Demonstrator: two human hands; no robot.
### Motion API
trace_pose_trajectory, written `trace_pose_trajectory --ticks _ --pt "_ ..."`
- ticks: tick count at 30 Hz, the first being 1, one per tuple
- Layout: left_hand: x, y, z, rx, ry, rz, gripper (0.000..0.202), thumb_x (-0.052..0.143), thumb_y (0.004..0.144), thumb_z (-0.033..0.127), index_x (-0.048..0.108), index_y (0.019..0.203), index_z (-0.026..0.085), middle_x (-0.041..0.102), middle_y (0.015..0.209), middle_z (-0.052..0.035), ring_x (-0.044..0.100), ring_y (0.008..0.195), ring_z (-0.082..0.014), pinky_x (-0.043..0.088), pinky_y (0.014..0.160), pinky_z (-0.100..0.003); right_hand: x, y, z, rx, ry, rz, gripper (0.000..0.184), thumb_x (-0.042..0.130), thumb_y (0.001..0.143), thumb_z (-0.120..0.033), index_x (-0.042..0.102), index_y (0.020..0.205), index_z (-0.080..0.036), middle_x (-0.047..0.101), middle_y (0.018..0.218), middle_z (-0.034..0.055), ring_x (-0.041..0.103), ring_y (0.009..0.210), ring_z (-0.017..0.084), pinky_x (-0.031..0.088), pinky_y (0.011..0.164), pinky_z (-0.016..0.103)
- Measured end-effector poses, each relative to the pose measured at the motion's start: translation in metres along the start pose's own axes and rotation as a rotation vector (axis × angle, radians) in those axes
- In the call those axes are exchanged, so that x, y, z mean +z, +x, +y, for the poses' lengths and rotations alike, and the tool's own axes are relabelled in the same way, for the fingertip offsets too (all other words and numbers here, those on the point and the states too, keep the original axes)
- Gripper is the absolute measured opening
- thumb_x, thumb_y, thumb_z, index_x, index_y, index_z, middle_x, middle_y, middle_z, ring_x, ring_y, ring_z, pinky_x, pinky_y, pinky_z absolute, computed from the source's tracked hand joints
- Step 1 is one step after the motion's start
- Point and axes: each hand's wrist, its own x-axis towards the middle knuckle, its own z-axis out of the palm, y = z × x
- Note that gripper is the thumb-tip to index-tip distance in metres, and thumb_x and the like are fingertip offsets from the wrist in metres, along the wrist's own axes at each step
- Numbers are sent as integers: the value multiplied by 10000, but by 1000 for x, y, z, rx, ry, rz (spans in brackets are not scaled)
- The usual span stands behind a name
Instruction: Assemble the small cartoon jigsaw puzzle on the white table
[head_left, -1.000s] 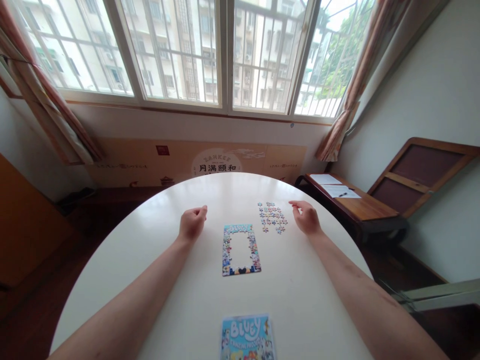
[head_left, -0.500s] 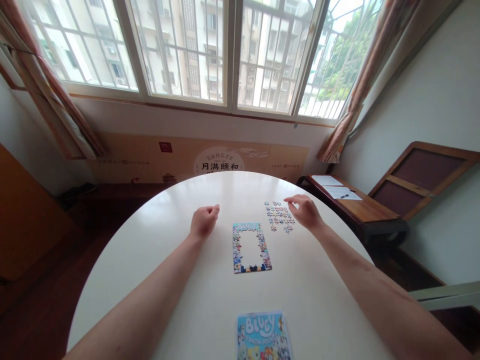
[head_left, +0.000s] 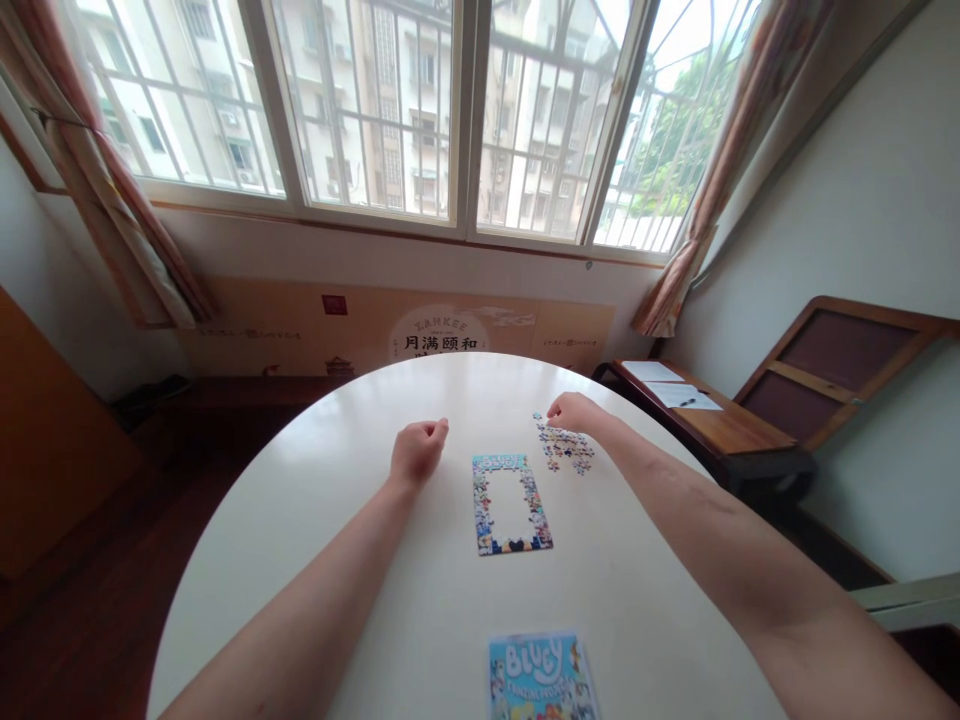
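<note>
A rectangular jigsaw frame (head_left: 511, 504) with its border filled and its middle blank lies at the centre of the round white table (head_left: 360, 480). Just left of it my left hand (head_left: 417, 452) rests on the table as a loose fist, nothing visible in it. To the frame's upper right is a patch of several loose puzzle pieces (head_left: 566, 449). My right hand (head_left: 571, 410) reaches over the far edge of that patch, fingers bent down onto the pieces; whether they hold one is hidden.
A blue Bluey puzzle box (head_left: 541, 676) lies at the table's near edge. A low wooden bench (head_left: 720, 420) with papers and a pen stands to the right, a wooden frame leaning behind it. Windows and curtains fill the far wall.
My right hand has moved left from beside the loose pieces onto their far edge. The left hand stays a fist beside the frame. The camera has shifted slightly.
</note>
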Motion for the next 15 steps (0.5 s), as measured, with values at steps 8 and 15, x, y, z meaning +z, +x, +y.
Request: trace_pose_trajectory --ticks 8,15 --pt "2 0 -1 -9 75 -19 477 393 846 487 378 457 212 398 457 2 387 483 -142 248 551 -306 -1 6 -3 103 -28 -177 304 650 958 -358 642 1196 -170 637 1236 79 645 1051 237 568 879 416" --pt "2 -1 0 -14 76 -24 470 395 848 483 379 464 211 408 465 0 397 492 -145 245 556 -307 -9 11 -16 163 -57 -299 336 640 962 -370 627 1238 -178 613 1288 85 634 1078 251 566 888 420"
